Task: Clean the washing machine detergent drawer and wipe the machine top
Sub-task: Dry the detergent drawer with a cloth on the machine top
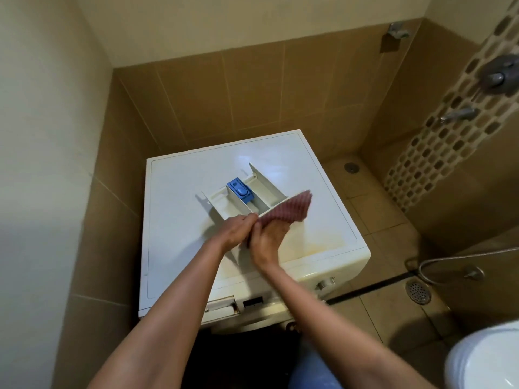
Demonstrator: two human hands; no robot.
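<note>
1. Hand state. My left hand (238, 230) and right hand (268, 244) meet over the near half of the machine top (174, 220), and both hold one cloth (290, 204). The left fingers pinch its near-left edge. The right hand grips it from beneath. The free end fans out to the far right.

2. Drawer position. The drawer (269, 189) is out of the machine and lies on the top, open side up, directly beyond my hands. Its empty slot (222, 303) shows at the machine's front left.

3. Axis. The compartment walls run diagonally, from far-left to near-right, so I judge that the long axis follows that line. Cloth and hands cover the near end. I cannot tell whether the cloth touches the drawer there.

4. Reach. The blue insert (240, 190) sits mid-drawer, just beyond the left hand. The right compartment lies under the cloth's free end, on the right hand's side.

5. Next move, as a judgement. Strokes should follow the walls, pushed away along the diagonal, not across them. The right hand is better placed to carry the cloth, and the left to steady the drawer's left wall. The yellowish stain (323, 242) at the near right of the top is left for the top wipe.
</note>
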